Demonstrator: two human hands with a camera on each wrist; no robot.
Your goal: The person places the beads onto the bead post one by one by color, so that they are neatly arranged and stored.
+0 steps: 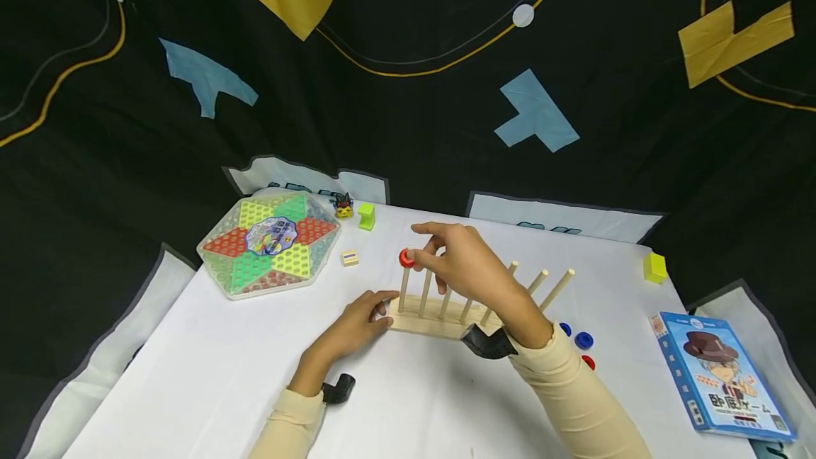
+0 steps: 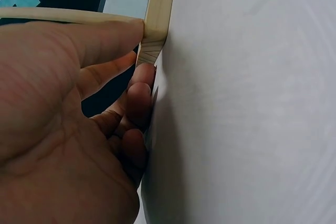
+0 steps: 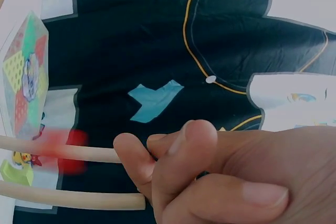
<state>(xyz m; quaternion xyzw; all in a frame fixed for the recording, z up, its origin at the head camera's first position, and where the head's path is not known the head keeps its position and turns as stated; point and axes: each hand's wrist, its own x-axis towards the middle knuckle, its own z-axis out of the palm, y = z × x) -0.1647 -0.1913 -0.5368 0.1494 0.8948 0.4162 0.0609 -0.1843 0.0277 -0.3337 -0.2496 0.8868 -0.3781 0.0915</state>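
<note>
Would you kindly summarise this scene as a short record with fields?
Left hand: pinches the wooden peg rack at its left end
Right hand: beside the leftmost peg, near its tip
Upper red ring: around that peg, blurred in the right wrist view
Right of rack: blue rings, loose red ring
Far left: Chinese checkers board
Far right: game box

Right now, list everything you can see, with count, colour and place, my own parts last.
Table: one, white, centre
Peg rack: one, pale wood, mid-table
Ring: one, red, around leftmost peg
Loose rings: two blue, one red, right of rack
Chinese checkers board: one, multicoloured, left
Figurine: one, yellow-black, beside board
Notched block: one, green, beside figurine
Striped block: one, yellowish, nearer
Cube: one, yellow-green, far right
Game box: one, mostly blue, right
Backdrop: one, patterned black, behind
Wrist cameras: two, black, worn
Sleeves: two, cream
Left hand: one, bare, gripping rack
Right hand: one, bare, by ring
</note>
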